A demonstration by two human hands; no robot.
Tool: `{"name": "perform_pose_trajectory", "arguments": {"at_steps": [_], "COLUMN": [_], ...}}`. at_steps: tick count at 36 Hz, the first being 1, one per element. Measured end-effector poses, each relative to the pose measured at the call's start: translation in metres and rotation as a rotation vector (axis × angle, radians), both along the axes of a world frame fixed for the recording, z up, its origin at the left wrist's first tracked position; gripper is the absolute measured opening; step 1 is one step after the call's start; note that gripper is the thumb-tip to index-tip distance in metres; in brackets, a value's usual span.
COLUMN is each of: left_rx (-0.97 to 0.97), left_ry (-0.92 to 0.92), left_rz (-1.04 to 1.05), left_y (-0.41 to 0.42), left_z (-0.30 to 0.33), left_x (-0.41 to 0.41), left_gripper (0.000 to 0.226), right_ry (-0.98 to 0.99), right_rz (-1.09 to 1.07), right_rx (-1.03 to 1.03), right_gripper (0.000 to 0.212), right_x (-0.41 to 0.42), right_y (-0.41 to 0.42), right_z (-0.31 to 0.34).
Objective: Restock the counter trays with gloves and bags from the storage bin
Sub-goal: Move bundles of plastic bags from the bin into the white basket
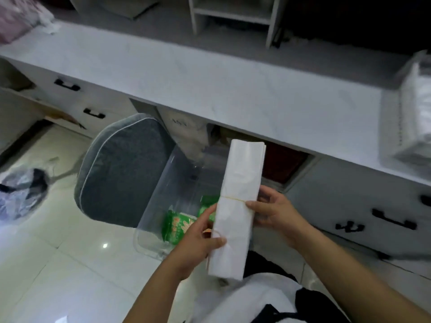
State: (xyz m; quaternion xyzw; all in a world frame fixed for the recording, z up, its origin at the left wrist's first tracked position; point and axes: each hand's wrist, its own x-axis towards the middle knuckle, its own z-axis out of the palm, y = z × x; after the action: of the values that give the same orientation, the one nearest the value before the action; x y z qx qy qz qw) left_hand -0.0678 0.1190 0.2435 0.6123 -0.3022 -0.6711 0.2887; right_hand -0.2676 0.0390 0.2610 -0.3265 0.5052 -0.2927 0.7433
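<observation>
Bin (154, 206) holding green packets (177, 227), hands (198, 243) (272, 210) gripping bag bundle (238, 206)

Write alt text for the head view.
Both hands, left and right, hold a rubber-banded white bag bundle above a clear storage bin containing green packets, before a white counter.

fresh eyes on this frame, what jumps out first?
The long white bundle of bags, bound with yellow rubber bands, held in both hands at centre: left hand gripping its lower part, right hand at the band. Just below it sits the clear storage bin on the floor, with green packets inside, beside a grey cushioned seat. The white counter runs across above.
</observation>
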Motion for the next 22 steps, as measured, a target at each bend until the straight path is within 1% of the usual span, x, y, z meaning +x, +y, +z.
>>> {"name": "perform_pose_trajectory", "arguments": {"at_steps": [7, 12, 17, 22], "left_rx": [-0.11, -0.197, -0.26, -0.31], "left_ry": [0.14, 0.187, 0.22, 0.216], "left_rz": [-0.247, -0.443, -0.544, -0.559], "left_y": [0.007, 0.01, 0.007, -0.007], "left_z": [-0.006, 0.017, 0.055, 0.077], "left_x": [-0.034, -0.084, -0.137, -0.179], "left_gripper": [0.08, 0.078, 0.074, 0.059], "right_ry": [0.152, 0.247, 0.229, 0.136], "right_rz": [-0.27, -0.429, -0.569, -0.68], "right_rx": [-0.063, -0.135, -0.231, -0.238], "right_gripper": [0.041, 0.042, 0.044, 0.042], "right_x": [-0.038, -0.083, -0.139, -0.189], "right_y": [0.076, 0.119, 0.137, 0.139], "right_z": [0.021, 0.042, 0.071, 0.077]}}
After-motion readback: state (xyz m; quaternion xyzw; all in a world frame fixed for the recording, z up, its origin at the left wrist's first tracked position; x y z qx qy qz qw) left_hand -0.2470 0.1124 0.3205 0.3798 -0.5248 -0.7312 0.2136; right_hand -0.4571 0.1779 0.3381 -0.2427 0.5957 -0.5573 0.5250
